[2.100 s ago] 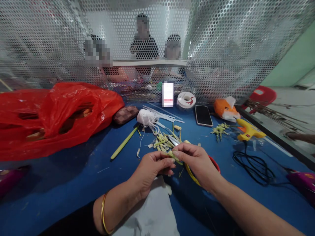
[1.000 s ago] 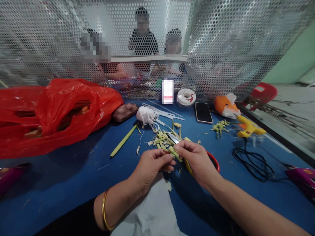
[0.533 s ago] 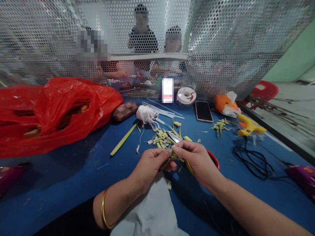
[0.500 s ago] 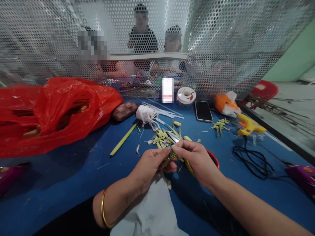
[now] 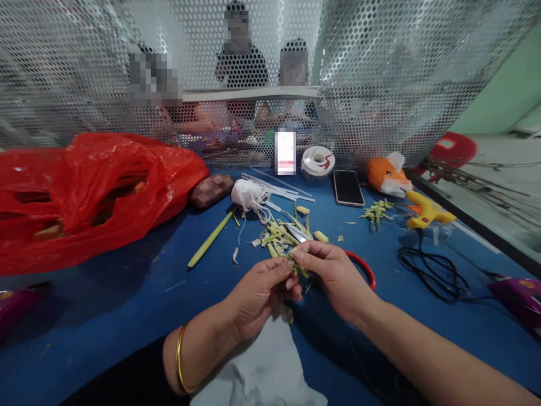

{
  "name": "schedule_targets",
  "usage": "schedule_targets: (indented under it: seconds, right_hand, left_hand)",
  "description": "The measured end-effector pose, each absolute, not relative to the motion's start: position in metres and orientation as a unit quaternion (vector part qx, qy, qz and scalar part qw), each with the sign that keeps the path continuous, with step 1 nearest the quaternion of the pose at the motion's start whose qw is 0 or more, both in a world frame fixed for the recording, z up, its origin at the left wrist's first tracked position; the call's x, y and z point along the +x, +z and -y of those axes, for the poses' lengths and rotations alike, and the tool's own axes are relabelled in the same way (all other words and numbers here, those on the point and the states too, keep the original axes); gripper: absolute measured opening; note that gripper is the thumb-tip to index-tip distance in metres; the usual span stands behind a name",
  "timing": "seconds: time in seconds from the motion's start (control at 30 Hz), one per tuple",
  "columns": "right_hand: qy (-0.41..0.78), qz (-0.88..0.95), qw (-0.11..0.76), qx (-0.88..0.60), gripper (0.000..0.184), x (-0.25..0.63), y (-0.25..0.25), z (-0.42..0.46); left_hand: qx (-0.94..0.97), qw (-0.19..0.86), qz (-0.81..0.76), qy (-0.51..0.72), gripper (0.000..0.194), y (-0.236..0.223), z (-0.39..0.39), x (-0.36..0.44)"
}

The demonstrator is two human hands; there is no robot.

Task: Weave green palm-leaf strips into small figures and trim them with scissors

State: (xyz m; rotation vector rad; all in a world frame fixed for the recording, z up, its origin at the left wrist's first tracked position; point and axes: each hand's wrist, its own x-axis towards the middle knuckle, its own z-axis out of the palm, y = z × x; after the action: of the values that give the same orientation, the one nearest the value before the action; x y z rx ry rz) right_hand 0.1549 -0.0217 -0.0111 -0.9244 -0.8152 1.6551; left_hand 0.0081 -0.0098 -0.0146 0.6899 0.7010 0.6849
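Close together near the middle of the blue table, both hands pinch a small piece of green plant strips (image 5: 299, 267). My left hand (image 5: 264, 287) has thumb and fingers closed on its lower left side. My right hand (image 5: 332, 270) grips the upper right side between thumb and index finger. Just beyond the fingertips lies a heap of pale green plant scraps (image 5: 274, 234). Scissors (image 5: 367, 268) rest there, their blades by the scraps and a red handle showing behind my right hand. A long green stalk (image 5: 211, 239) lies to the left.
Around the table are a red plastic bag (image 5: 139, 220), a checkered case (image 5: 212, 189), white string (image 5: 247, 194), a ribbon roll (image 5: 318, 162), a phone (image 5: 349, 188), a woven green piece (image 5: 376, 213) and a yellow glue gun (image 5: 429, 211) with black cord. People sit behind a perforated sheet (image 5: 380, 84).
Both hands keep hold of the green strips, with small finger shifts. My left hand has rolled slightly and moved a little left. The camera view has shifted slightly.
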Motion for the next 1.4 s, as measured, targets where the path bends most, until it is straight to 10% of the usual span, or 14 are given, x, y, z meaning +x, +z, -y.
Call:
schedule_targets:
  seconds: [0.67, 1.4]
  right_hand:
    - [0.668, 0.345, 0.523, -0.402, 0.026, 0.1536, -0.0107, 0.0228]
    - [0.593, 0.355, 0.553, -0.465, 0.027, 0.1497, -0.0071, 0.0236]
  left_hand:
    - [0.352, 0.803, -0.346, 0.334, 0.034, -0.0168, 0.0122, 0.0112]
    - [0.580, 0.541, -0.484, 0.371, 0.022, -0.0083, 0.0103, 0.0086]
